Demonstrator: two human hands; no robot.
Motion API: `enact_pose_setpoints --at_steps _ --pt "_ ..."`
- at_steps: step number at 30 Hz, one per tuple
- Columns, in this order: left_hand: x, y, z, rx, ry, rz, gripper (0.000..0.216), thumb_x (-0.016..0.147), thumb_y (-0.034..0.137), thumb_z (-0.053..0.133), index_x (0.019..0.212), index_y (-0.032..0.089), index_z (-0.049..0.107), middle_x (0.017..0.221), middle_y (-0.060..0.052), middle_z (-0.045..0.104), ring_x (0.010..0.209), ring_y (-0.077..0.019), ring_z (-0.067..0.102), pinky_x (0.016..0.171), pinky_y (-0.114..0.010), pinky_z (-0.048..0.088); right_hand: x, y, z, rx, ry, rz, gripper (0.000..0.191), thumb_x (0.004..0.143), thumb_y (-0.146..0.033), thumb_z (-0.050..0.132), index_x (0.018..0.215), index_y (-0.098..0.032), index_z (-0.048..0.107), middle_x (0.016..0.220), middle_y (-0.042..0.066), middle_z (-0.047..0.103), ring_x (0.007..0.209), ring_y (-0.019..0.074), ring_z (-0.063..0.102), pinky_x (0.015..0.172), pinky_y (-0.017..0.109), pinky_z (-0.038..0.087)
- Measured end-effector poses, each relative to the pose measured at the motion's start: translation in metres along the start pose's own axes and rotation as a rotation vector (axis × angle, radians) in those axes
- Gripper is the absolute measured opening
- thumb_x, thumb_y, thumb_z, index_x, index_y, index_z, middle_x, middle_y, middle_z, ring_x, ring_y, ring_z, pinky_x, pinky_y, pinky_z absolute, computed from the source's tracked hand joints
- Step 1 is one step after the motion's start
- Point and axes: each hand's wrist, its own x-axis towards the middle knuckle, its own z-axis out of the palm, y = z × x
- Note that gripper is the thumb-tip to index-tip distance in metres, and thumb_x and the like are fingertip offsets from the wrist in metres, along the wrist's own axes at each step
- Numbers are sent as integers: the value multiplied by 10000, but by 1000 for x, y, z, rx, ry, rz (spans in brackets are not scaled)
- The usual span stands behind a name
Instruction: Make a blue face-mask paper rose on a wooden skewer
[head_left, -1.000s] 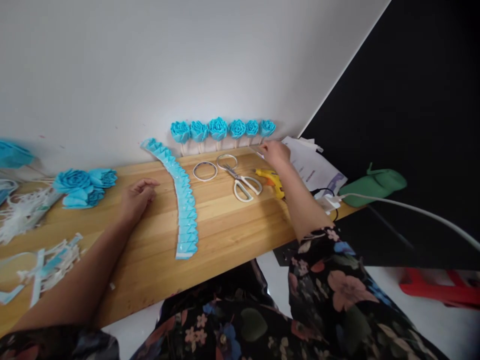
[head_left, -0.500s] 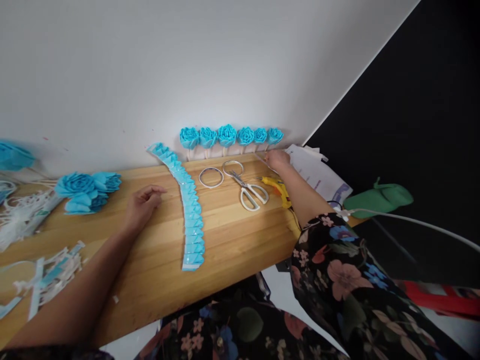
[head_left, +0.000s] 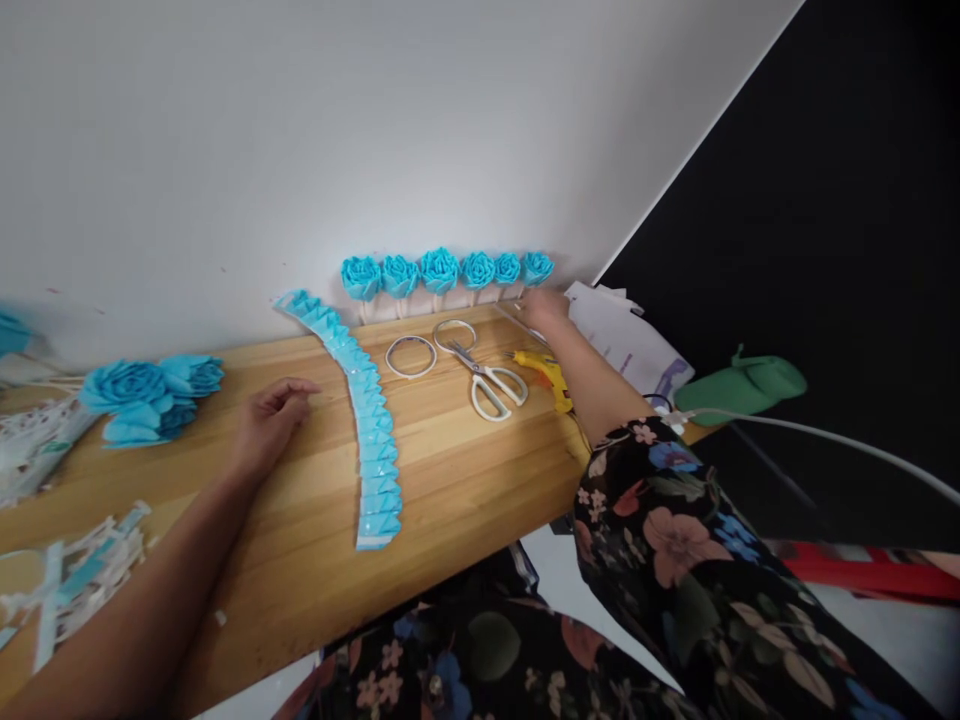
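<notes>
My left hand [head_left: 268,418] rests on the wooden table [head_left: 450,470] with its fingers loosely curled and nothing in them, just left of a long pleated blue ribbon strip [head_left: 362,418]. My right hand [head_left: 541,306] reaches to the back of the table, below the rightmost of several blue ribbon roses [head_left: 442,268] leaning on the wall. Its fingers are closed round something thin that I cannot make out. White-handled scissors [head_left: 484,378] and a yellow glue gun [head_left: 549,375] lie beside my right forearm.
Two white rings [head_left: 411,356] lie by the scissors. More blue roses [head_left: 146,390] and white-and-blue scraps [head_left: 67,580] sit at the left. Papers [head_left: 630,340], a green object [head_left: 750,385] and a white cable [head_left: 825,440] are at the right edge.
My right hand has stayed at the back by the roses, shifting slightly. My left hand has barely moved. The view has wobbled with my head.
</notes>
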Motion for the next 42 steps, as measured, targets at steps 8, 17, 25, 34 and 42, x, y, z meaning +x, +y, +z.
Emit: enact_pose_setpoints --at_steps 8,17,25,34,42 --pt "-8 18 4 -52 55 85 90 795 325 650 812 246 692 540 47 455 526 -151 440 544 -286 355 -61 -9 -72 560 492 -333 185 941 -258 594 1076 -209 711 985 69 752 972 225 694 899 361 538" --pt "-70 75 9 -14 -168 382 385 901 492 673 1231 295 703 1136 -59 724 1099 -284 650 945 -391 523 -223 -135 -91 1272 -169 -1119 118 949 -230 573 1060 -213 608 1051 0 725 919 98 683 779 220 526" --pt "-63 63 6 -10 -204 197 309 1020 443 534 1094 176 671 635 30 543 633 -132 522 715 -274 437 -161 -90 -39 834 22 -801 265 1006 -379 546 1088 -194 718 1086 45 778 990 183 708 840 283 497" --pt "-60 66 7 -8 -264 173 306 989 431 557 1054 153 668 604 39 499 578 -126 478 625 -271 405 -43 -1 10 -65 145 -29 437 972 -403 588 1149 -32 737 1169 278 734 1122 355 680 899 396 496" --pt "-55 57 1 -42 -248 68 256 1002 424 559 1096 205 651 639 45 493 626 -144 461 654 -290 371 -11 -5 31 -91 110 -45 350 967 -201 521 1178 -18 732 1230 283 717 1162 332 666 954 392 479"
